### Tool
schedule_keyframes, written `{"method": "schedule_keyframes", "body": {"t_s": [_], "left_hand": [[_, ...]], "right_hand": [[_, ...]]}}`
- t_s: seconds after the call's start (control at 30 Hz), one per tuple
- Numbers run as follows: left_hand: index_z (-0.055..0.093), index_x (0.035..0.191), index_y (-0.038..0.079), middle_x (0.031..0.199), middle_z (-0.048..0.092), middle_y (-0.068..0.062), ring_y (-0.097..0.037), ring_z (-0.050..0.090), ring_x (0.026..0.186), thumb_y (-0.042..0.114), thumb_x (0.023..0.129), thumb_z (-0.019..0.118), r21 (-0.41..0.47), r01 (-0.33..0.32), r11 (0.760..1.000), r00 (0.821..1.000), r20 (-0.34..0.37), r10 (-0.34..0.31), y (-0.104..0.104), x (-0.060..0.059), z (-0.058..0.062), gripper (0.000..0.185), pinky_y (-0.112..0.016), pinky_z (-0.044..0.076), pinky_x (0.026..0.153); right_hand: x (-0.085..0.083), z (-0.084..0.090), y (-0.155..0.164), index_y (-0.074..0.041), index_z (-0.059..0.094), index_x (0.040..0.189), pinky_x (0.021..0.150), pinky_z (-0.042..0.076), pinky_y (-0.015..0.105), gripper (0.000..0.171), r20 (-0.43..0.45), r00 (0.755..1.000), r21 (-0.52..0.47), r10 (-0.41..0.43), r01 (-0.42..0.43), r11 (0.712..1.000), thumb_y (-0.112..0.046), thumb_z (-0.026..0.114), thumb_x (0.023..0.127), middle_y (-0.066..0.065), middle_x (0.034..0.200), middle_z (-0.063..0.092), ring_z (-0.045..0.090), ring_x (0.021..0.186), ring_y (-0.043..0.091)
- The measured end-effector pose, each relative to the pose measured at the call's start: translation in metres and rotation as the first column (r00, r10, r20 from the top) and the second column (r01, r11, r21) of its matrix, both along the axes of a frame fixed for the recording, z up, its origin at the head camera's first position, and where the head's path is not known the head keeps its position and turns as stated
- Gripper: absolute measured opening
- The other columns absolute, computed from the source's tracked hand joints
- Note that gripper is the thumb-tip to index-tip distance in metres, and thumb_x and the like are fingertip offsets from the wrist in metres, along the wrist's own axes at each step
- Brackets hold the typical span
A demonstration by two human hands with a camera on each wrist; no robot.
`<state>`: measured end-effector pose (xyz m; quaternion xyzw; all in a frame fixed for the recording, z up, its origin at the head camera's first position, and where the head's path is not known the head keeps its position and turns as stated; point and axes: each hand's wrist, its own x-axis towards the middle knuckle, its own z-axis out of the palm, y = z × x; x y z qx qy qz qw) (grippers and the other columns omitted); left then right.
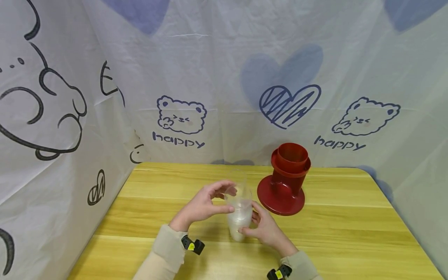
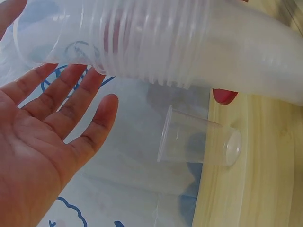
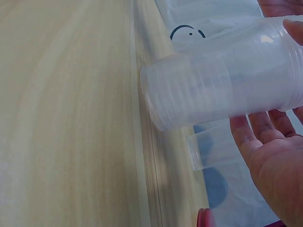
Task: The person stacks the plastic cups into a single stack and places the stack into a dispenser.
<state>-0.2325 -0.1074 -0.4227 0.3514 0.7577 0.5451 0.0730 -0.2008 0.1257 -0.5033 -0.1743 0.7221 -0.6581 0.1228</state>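
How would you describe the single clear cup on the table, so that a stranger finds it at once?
Start at the wooden table and find the red stand near its back edge. Just left of it, behind the two hands, one clear cup stands alone on the table. Unlike the cup stack that the hands hold, it is a single cup that no hand touches.

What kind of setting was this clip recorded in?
Probably a staged tabletop recording booth, not a lived-in room: a wooden table walled by a printed bear-and-heart sheet, with only a stack of clear cups and a red stand.
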Motion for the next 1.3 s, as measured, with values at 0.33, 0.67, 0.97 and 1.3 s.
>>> {"method": "schedule_keyframes", "body": {"t_s": [0.33, 0.67, 0.97, 1.3], "left_hand": [[0.053, 0.137, 0.007, 0.128, 0.061, -0.007, -0.018, 0.056, 0.115, 0.018, 0.084, 0.080, -0.075, -0.001, 0.997, 1.000, -0.027, -0.001, 0.000, 0.001, -0.006, 0.061, -0.049, 0.048, 0.096], [0.056, 0.136, 0.011, 0.130, 0.060, -0.003, -0.017, 0.055, 0.117, 0.022, 0.083, 0.081, -0.122, 0.005, 0.993, 0.999, -0.043, -0.010, -0.003, -0.002, -0.016, 0.060, -0.045, 0.049, 0.096], [0.054, 0.139, 0.011, 0.128, 0.059, 0.004, -0.017, 0.055, 0.115, 0.026, 0.085, 0.079, -0.175, 0.001, 0.985, 1.000, 0.011, 0.001, -0.004, 0.000, -0.020, 0.062, -0.044, 0.049, 0.095], [0.052, 0.140, 0.012, 0.127, 0.060, 0.004, -0.015, 0.056, 0.114, 0.027, 0.084, 0.080, -0.207, -0.002, 0.978, 1.000, 0.024, 0.007, -0.004, -0.001, -0.025, 0.064, -0.040, 0.049, 0.095]], "right_hand": [[0.000, 0.000, 0.000, -0.008, 0.040, 0.144, 0.106, 0.041, 0.049, 0.076, 0.007, 1.000, 0.006, 0.000, 0.000, 1.000, -0.006, 0.081, 0.080, 0.016, 0.140, 0.047, 0.051, 0.126, 0.033], [0.001, 0.000, 0.000, -0.007, 0.039, 0.145, 0.106, 0.042, 0.047, 0.077, 0.006, 1.000, 0.000, -0.007, 0.008, 1.000, -0.006, 0.081, 0.080, 0.017, 0.138, 0.047, 0.052, 0.124, 0.033], [0.002, 0.001, 0.000, -0.008, 0.040, 0.145, 0.107, 0.041, 0.047, 0.077, 0.015, 1.000, 0.006, -0.012, 0.012, 1.000, -0.007, 0.082, 0.080, 0.016, 0.140, 0.046, 0.050, 0.126, 0.033], [0.002, 0.000, -0.001, -0.007, 0.039, 0.145, 0.105, 0.044, 0.039, 0.079, 0.008, 1.000, 0.002, -0.021, 0.021, 1.000, -0.005, 0.082, 0.079, 0.017, 0.140, 0.046, 0.051, 0.126, 0.032]]}}
